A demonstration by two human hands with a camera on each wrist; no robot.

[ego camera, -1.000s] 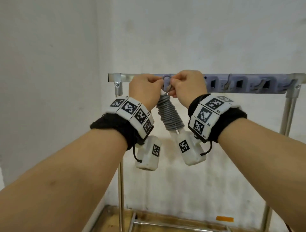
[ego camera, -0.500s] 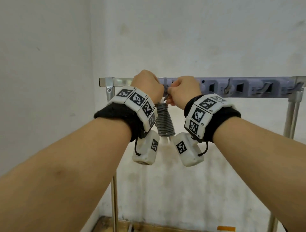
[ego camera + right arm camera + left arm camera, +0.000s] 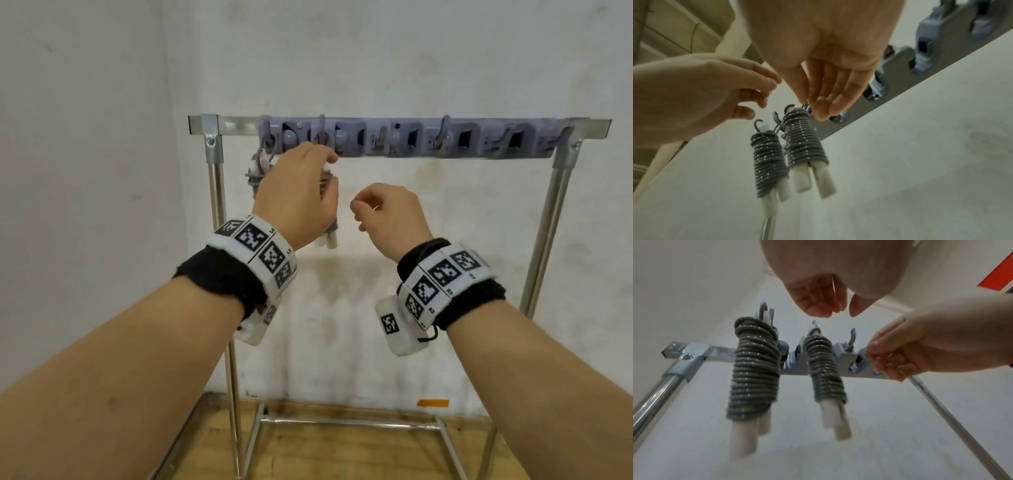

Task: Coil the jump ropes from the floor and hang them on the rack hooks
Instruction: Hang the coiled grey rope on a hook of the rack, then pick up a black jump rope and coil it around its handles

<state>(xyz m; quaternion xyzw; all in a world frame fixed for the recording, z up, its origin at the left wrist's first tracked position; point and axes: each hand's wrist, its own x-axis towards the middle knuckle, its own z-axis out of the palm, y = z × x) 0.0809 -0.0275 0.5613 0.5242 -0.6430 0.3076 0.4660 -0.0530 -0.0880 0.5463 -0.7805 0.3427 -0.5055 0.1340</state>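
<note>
Overhead, two coiled jump ropes hang side by side from the grey hook strip point(image 3: 404, 140) fixed along the top bar of a metal rack point(image 3: 215, 192) standing against a white wall. Each rope is a grey cord wound tightly round its pair of white handles, the handle ends poking out below. The left bundle point(image 3: 754, 374) hangs from the hook nearest the rack's left post; the right bundle point(image 3: 825, 371) hangs from the next hook along, close beside the first but apart from it.

A person's left hand point(image 3: 298, 195) is raised in front of the bundles, its fingers loosely bent and its grip holding nothing; the left wrist view shows the fingertips point(image 3: 818, 308) above the ropes and clear of them. The right hand point(image 3: 387, 219) sits lower and to the right, fingers curled softly inward with nothing between them. From the right wrist view its fingertips point(image 3: 824, 110) lie next to the top of the right bundle; whether they touch it cannot be told.

Both wrists carry black bands with white marker blocks. Below, the rack's base frame rests on a wooden floor point(image 3: 342, 455).
</note>
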